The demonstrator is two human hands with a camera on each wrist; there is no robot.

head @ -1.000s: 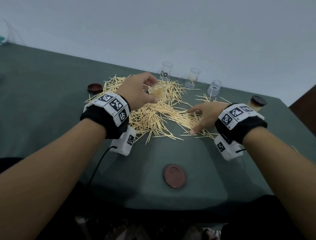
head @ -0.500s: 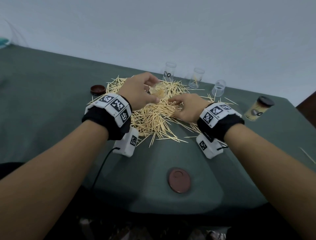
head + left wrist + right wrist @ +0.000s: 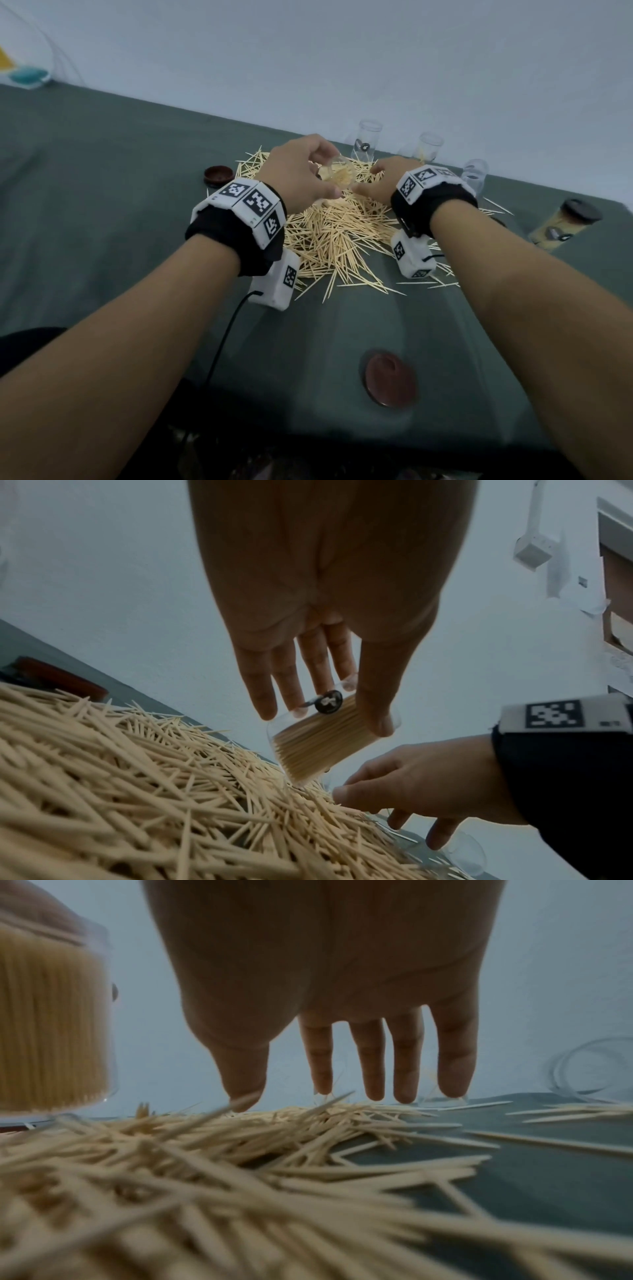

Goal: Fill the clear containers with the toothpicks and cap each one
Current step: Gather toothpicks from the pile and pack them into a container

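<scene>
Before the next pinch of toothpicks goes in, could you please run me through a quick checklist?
1. Left hand grips the container: ok.
2. Container uncapped: ok.
3. Room left inside: not ok, it looks packed.
4. Right hand over the pile, fingers straight: ok.
5. Toothpicks pinched: not ok, none yet.
6. Cap lying free for capping: ok.

The right hand has moved across the toothpicks toward the held container.
</scene>
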